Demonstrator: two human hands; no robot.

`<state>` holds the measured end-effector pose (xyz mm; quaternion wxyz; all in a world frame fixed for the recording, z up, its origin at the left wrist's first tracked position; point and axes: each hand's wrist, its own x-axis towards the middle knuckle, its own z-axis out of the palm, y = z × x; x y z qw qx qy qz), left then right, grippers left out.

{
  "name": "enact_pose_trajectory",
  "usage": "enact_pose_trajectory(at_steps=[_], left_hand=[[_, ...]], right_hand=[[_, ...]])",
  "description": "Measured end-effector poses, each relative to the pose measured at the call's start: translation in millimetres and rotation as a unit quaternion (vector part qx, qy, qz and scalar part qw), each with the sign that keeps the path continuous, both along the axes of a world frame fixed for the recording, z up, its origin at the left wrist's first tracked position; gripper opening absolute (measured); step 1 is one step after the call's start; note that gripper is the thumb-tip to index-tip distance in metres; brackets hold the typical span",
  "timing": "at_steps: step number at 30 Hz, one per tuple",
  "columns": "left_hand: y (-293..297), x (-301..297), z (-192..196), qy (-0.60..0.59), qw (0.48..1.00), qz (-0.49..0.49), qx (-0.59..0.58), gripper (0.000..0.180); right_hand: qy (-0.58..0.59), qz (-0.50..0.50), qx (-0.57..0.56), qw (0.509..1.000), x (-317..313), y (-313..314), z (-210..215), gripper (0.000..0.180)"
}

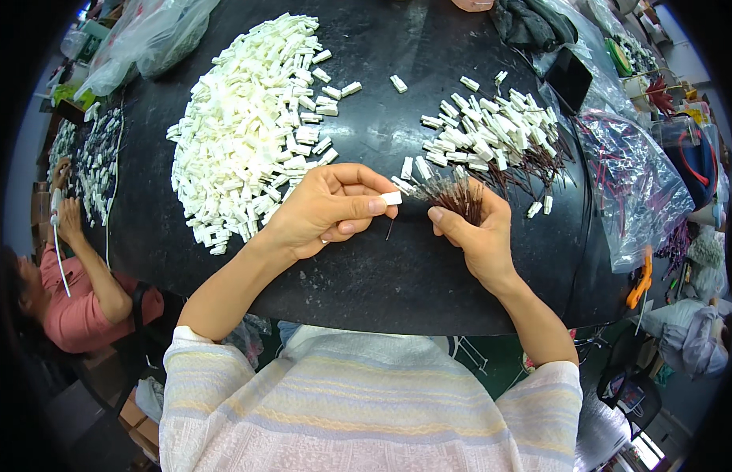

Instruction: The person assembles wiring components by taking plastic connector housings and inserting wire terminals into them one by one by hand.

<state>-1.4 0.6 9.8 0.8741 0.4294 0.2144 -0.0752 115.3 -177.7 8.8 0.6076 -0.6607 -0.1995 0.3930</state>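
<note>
Between the thumb and fingers of my left hand [328, 206] is a small white plastic connector housing [390, 198]. A short dark wire hangs just below it; I cannot tell whether it is joined to the housing. My right hand [486, 236] is closed around a bundle of thin dark brown wires [463, 201], their pale tips fanning toward the left hand. Left of my hands lies a large heap of loose white housings [244, 130]. Beyond my right hand is a smaller pile of white housings with brown wires [492, 134], some close to the bundle.
Everything lies on a black tabletop [382, 295]. To the right are a dark phone-like slab [568, 80], a clear plastic bag [634, 185] and an orange-handled tool [640, 281]. Another plastic bag [149, 39] sits far left. A co-worker in a pink top [86, 303] works at the left.
</note>
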Motion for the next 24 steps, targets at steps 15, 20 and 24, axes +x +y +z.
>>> enact_pose_trajectory(at_steps=[15, 20, 24], left_hand=[[-4.4, 0.4, -4.9, -0.011, 0.998, 0.037, 0.053, 0.015], [-5.2, -1.1, -8.6, -0.029, 0.995, 0.043, 0.08, 0.015], [-11.9, -1.5, -9.7, -0.099, 0.965, 0.048, 0.238, 0.015]], right_hand=[[-0.034, 0.015, 0.014, 0.999, -2.8, -0.4, -6.7, 0.012], [-0.043, 0.019, 0.007, 0.999, -3.9, 0.1, -7.6, 0.012], [-0.052, 0.024, 0.019, 0.998, -2.3, -2.5, -7.4, 0.014]])
